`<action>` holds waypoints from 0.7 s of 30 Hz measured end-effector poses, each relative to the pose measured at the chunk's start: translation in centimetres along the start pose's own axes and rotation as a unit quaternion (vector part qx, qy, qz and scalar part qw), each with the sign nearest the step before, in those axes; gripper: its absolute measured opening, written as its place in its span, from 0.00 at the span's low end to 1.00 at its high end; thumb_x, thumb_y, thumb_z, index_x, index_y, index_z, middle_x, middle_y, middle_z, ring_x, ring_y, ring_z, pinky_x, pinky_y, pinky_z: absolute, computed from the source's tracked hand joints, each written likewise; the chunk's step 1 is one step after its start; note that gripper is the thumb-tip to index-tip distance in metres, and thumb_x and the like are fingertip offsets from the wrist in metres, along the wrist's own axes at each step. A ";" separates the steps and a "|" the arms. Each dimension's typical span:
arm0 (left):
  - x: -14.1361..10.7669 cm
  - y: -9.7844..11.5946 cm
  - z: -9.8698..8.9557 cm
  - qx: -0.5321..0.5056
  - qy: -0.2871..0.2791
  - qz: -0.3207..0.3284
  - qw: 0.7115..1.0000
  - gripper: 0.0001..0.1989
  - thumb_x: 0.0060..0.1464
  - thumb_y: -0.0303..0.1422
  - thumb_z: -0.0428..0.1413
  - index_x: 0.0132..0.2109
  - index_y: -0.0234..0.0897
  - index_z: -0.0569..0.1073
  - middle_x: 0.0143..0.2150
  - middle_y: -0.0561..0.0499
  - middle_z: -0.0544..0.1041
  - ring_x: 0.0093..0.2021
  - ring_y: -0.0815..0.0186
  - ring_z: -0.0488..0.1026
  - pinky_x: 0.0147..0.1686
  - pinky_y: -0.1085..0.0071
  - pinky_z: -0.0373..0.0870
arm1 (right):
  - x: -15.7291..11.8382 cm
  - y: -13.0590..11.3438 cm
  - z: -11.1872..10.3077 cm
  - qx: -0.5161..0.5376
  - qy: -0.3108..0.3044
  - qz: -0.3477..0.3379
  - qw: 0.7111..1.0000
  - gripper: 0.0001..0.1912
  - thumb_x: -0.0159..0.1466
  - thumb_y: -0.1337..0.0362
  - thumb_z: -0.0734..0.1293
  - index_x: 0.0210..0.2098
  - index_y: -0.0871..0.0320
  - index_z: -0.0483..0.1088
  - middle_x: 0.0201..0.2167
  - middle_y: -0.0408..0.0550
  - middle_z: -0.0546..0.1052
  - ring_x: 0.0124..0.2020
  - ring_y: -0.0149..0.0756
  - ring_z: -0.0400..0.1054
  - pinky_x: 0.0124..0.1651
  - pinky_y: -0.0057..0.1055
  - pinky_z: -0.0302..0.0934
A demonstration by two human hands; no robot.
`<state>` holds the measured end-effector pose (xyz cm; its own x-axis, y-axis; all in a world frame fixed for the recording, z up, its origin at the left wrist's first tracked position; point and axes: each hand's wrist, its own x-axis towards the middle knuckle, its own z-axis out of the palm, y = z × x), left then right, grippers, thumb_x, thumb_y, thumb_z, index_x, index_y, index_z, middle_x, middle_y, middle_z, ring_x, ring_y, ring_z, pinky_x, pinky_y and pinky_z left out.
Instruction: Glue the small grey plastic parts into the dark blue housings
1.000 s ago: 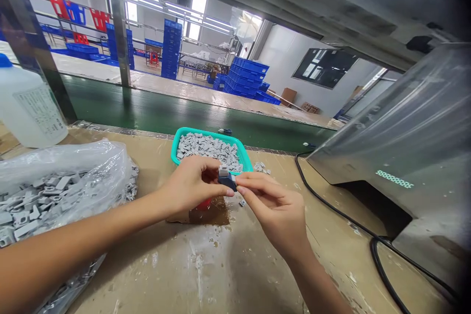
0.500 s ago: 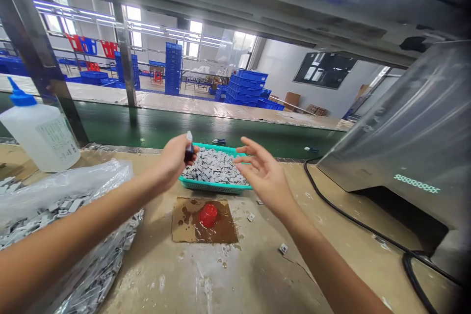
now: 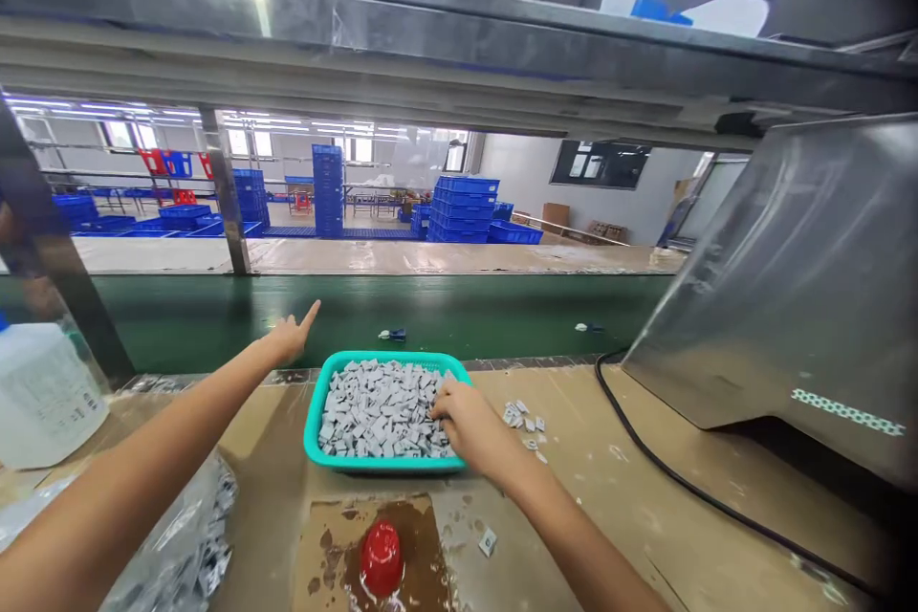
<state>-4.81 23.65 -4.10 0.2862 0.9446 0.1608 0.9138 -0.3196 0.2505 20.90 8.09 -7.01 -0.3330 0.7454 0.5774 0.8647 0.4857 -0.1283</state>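
My left hand (image 3: 291, 337) is stretched over the green conveyor belt (image 3: 473, 311), index finger pointing out, and nothing shows in it. The other fingers are partly hidden. My right hand (image 3: 466, 416) reaches over the right rim of a turquoise basket (image 3: 344, 465). Its fingers are bent together among small grey plastic pieces (image 3: 380, 406), and the fingertips are partly hidden by the pile. A wet red dome-shaped thing (image 3: 382, 557) sits on a soaked piece of cardboard (image 3: 322, 550) in front of the basket. On the belt lies a small dark blue part with a white tip (image 3: 392, 335).
Another blue-and-white part (image 3: 589, 327) lies farther right on the belt. Loose grey pieces (image 3: 522, 417) lie beside the basket. A plastic bag of grey parts (image 3: 179, 545) and a white bottle (image 3: 47, 392) stand left. A black cable (image 3: 645, 459) runs beside a metal housing (image 3: 796, 287).
My left hand has moved left and out over the belt; the dark blue part it held no longer shows in it. My right hand has lowered into the basket's pieces. The view has tilted up.
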 end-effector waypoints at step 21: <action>-5.9 6.3 -5.0 -0.441 -0.079 0.024 0.894 0.20 0.42 0.24 0.41 0.45 0.34 0.62 0.32 0.49 0.68 0.28 0.69 0.67 0.31 0.70 0.66 | 0.7 -0.7 -0.6 0.009 -0.141 0.135 0.981 0.13 0.50 0.80 0.61 0.32 0.61 0.68 0.29 0.51 0.71 0.31 0.38 0.64 0.31 0.30 0.56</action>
<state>-2.20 15.70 1.30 0.4192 0.9050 0.0724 0.3362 -0.2288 0.9136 20.28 7.99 -6.06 -0.1852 0.9437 0.2739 0.9297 0.2586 -0.2622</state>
